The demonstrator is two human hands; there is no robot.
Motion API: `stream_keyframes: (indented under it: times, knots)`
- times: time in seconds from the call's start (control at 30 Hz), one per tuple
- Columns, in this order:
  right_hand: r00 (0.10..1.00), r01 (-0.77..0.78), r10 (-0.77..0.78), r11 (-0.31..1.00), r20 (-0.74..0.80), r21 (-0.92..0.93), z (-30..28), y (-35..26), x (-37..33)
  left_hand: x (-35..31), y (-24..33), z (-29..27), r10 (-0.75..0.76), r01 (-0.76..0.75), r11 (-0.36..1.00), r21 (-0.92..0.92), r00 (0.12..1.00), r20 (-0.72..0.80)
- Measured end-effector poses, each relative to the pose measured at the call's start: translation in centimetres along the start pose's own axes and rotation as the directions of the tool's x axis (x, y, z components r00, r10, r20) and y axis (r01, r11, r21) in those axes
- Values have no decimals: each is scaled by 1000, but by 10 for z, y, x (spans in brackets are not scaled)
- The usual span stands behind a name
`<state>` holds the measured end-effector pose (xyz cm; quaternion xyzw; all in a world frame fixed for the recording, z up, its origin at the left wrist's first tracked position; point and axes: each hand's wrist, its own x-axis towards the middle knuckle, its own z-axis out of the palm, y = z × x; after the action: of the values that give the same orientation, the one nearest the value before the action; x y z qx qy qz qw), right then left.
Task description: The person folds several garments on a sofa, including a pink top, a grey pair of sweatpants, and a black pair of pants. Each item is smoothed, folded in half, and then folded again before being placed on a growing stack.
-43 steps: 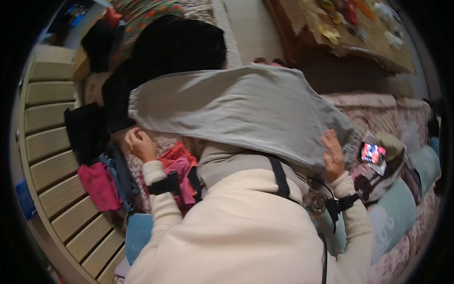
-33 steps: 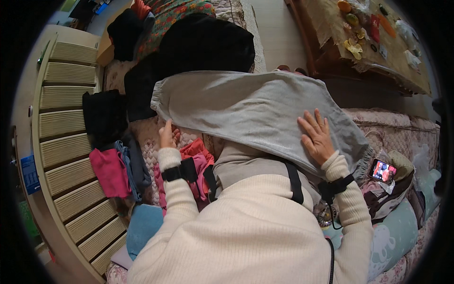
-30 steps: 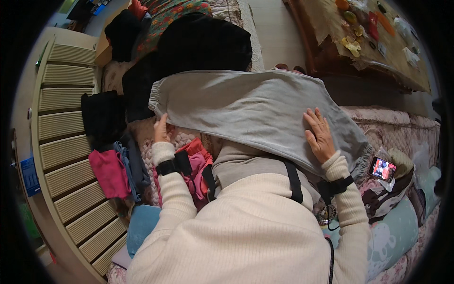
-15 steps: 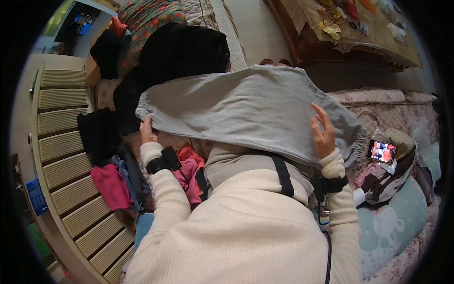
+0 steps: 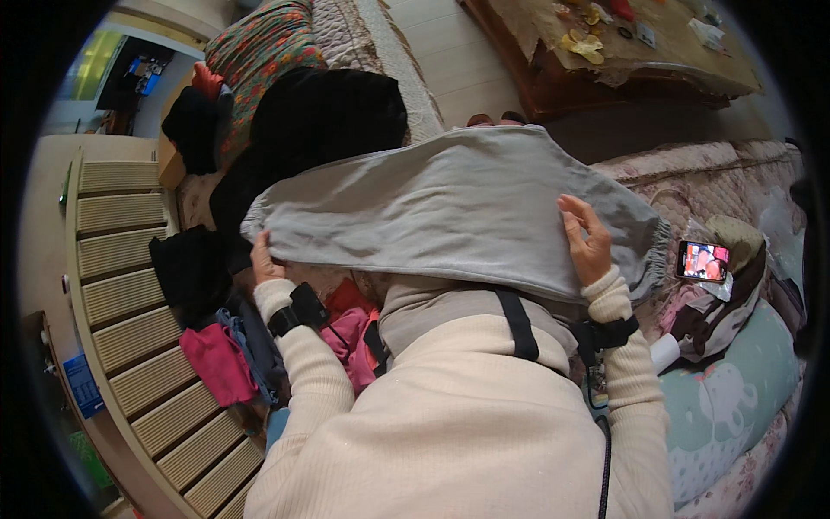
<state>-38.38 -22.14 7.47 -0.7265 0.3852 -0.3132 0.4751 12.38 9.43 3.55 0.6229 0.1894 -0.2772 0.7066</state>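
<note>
A pair of light grey sweatpants (image 5: 432, 199) lies folded lengthwise across my lap. The gathered ankle cuff is at the left and the ruched waistband at the right. At the near edge by the cuff, my left hand (image 5: 264, 258) is closed on the cloth; part of its fingers is hidden. My right hand (image 5: 590, 244) rests over the waistband end, fingers loosely curved and apart, holding nothing. Whether its palm touches the cloth I cannot tell.
Black clothing (image 5: 320, 117) is heaped beyond the sweatpants. Folded pink cloth (image 5: 218, 363) lies left, beside a slatted backrest (image 5: 130, 294). On the right, a lit phone (image 5: 702, 261) leans on clothes near a green pillow (image 5: 735, 398). A wooden table (image 5: 553, 86) stands far right.
The view has shifted slightly. My right hand's fingers have curled a little more over the sweatpants, while my left hand stays by the cuff.
</note>
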Motion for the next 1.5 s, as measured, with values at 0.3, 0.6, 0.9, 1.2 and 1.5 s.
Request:
stream_keyframes:
  times: [0.3, 0.6, 0.9, 1.2, 1.5]
  knots:
    - [993, -12, 17, 999, -113, 48, -15, -16, 5, -213, 8, 204, 752, -867, 57, 496, 364, 550]
    - [772, -556, 633, 627, 59, 546, -26, -9, -5, -265, -79, 240, -564, -962, 246, 116, -45, 824]
    - [951, -292, 273, 948, -146, -125, 8, 4, 15, -184, -82, 204, 35, -929, -99, 358, 356, 934]
    - [979, -131, 116, 988, -169, -83, 6, -15, 9, -157, -125, 174, 76, -899, -145, 414, 407, 910]
    - [906, -420, 407, 898, -115, -134, 10, 3, 12, -132, -114, 160, 172, -839, 32, 543, 540, 824]
